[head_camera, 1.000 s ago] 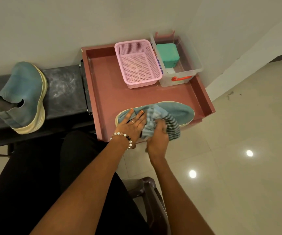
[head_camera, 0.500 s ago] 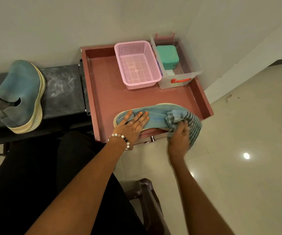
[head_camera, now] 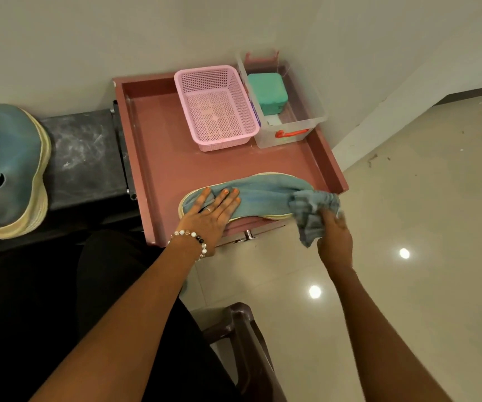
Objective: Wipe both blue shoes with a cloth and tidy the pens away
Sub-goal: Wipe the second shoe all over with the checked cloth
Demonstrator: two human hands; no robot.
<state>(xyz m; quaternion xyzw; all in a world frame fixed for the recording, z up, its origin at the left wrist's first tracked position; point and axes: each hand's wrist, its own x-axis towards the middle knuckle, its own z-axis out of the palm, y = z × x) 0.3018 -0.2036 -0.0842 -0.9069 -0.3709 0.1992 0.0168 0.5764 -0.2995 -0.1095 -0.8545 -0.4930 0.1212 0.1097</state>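
My left hand [head_camera: 210,214] lies flat with straight, spread fingers on the heel end of a blue shoe [head_camera: 258,195], pressing it down. My right hand [head_camera: 334,237] is curled round a bunched striped cloth [head_camera: 310,214], which touches the toe end of that shoe. The two hands are well apart, one at each end of the shoe. The shoe lies on its side along the near edge of a reddish tray [head_camera: 158,158], toe toward the near right corner. At the tray's far edge stands a pink basket [head_camera: 215,107], with a clear box [head_camera: 295,111] just beside it in the far right corner; a green case [head_camera: 267,92] sits inside the box. The second blue shoe [head_camera: 9,169] rests on the dark table [head_camera: 84,158] left of the tray, near the table's left edge. I see no pens.
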